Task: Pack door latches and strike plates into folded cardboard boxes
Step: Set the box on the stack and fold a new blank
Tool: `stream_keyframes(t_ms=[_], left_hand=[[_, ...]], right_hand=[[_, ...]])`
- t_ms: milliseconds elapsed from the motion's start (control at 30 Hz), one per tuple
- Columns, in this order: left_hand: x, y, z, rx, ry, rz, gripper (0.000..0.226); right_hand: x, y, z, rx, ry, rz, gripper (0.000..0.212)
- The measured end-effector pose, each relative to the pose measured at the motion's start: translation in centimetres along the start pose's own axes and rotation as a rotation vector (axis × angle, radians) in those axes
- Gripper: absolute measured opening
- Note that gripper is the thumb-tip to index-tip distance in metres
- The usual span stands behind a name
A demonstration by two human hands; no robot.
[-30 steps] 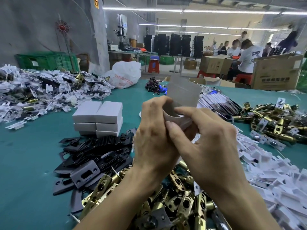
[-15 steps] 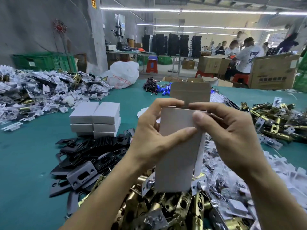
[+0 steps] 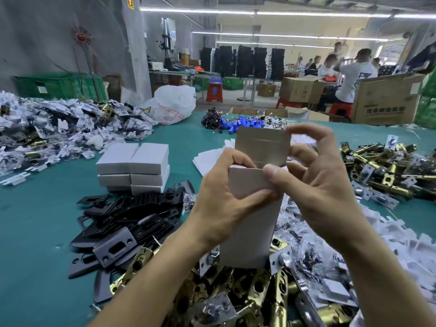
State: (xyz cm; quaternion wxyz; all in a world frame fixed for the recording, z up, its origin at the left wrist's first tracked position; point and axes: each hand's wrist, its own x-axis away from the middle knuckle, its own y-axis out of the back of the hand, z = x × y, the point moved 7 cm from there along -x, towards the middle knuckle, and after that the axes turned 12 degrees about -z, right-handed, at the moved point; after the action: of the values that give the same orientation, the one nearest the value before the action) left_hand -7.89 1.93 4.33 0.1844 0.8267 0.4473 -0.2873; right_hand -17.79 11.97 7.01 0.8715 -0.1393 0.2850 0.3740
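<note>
Head view: strip-lit hall (image 3: 306, 27), latches (image 3: 259, 291) on teal table (image 3: 35, 232).

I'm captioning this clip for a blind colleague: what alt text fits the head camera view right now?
A left hand grips an upright white cardboard box while the right hand pinches its open top flap, above a teal table. Black strike plates and brass latches lie heaped below; closed white boxes stand stacked behind.

Cardboard box (image 3: 250, 227): upright, top flap raised, gripped by left hand (image 3: 221, 208) and right hand (image 3: 323, 185). Beneath: brass latches (image 3: 247, 291). Leftward: black strike plates (image 3: 132, 218), stacked white boxes (image 3: 136, 166).
</note>
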Motion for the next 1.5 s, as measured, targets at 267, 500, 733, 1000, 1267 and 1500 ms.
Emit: stream_keyframes(t_ms=[267, 500, 733, 1000, 1267, 1500], left_hand=[[0.2, -0.3, -0.9, 0.156, -0.103, 0.044, 0.061], [0.2, 0.2, -0.3, 0.074, -0.064, -0.031, 0.034], [0.1, 0.0, -0.2, 0.090, -0.020, 0.000, 0.035], [0.1, -0.1, -0.5, 0.137, -0.085, 0.000, 0.014], [0.4, -0.8, -1.2, 0.269, -0.154, 0.043, 0.034], [0.4, -0.5, -0.6, 0.142, -0.106, -0.008, 0.021]], right_hand=[[-0.2, 0.3, 0.0, -0.012, -0.065, -0.032, 0.031], [-0.2, 1.2, 0.1, 0.064, -0.062, -0.112, 0.044], [-0.1, 0.4, 0.2, 0.090, -0.019, -0.029, 0.062], [-0.1, 0.7, 0.0, 0.050, -0.135, -0.126, 0.029], [-0.2, 1.7, 0.6, 0.140, -0.068, -0.197, 0.028], [-0.4, 0.5, 0.6, 0.064, -0.025, -0.060, 0.047]])
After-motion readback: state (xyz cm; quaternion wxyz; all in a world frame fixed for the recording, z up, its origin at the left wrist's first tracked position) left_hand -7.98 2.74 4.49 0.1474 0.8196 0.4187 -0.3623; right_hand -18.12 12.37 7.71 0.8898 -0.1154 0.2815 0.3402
